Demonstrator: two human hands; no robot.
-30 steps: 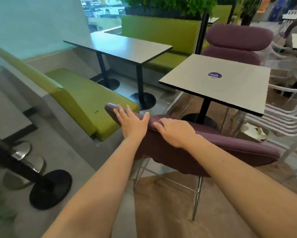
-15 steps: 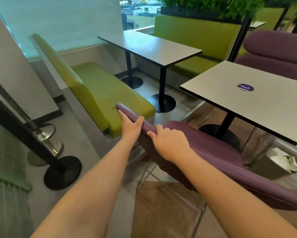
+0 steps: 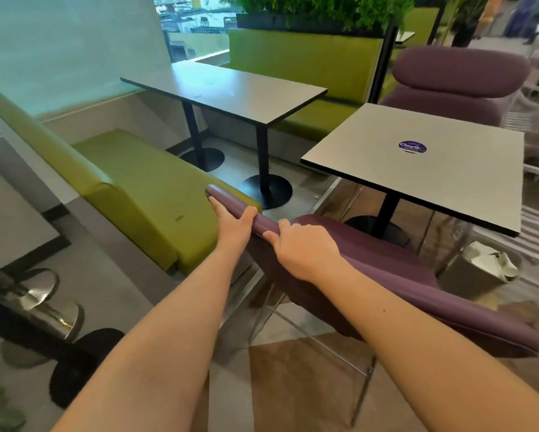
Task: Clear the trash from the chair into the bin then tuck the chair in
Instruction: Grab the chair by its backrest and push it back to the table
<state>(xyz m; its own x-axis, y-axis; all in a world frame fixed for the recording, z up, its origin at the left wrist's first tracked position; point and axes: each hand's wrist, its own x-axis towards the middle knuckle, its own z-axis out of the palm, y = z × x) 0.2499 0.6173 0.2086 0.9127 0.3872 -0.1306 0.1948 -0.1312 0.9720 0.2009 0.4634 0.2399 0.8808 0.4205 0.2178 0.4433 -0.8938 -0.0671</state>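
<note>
A purple padded chair (image 3: 386, 275) on thin metal legs stands in front of me, its backrest top running from upper left to lower right. My left hand (image 3: 232, 224) grips the backrest's left end, thumb over the top. My right hand (image 3: 302, 247) grips the backrest just beside it, fingers curled over the far side. The chair's seat faces a square grey table (image 3: 433, 169) with a purple sticker. A small grey bin (image 3: 477, 269) holding crumpled white paper sits on the floor beyond the chair, at the right.
A green bench (image 3: 143, 188) lies left of the chair, with a long grey table (image 3: 230, 92) behind it. Another purple chair (image 3: 455, 82) stands across the square table. A black pole base and chrome stands (image 3: 53, 310) are at lower left.
Both hands went from resting on top of the backrest to gripping it. My view swung left and then back, and the chair now sits closer to the square table.
</note>
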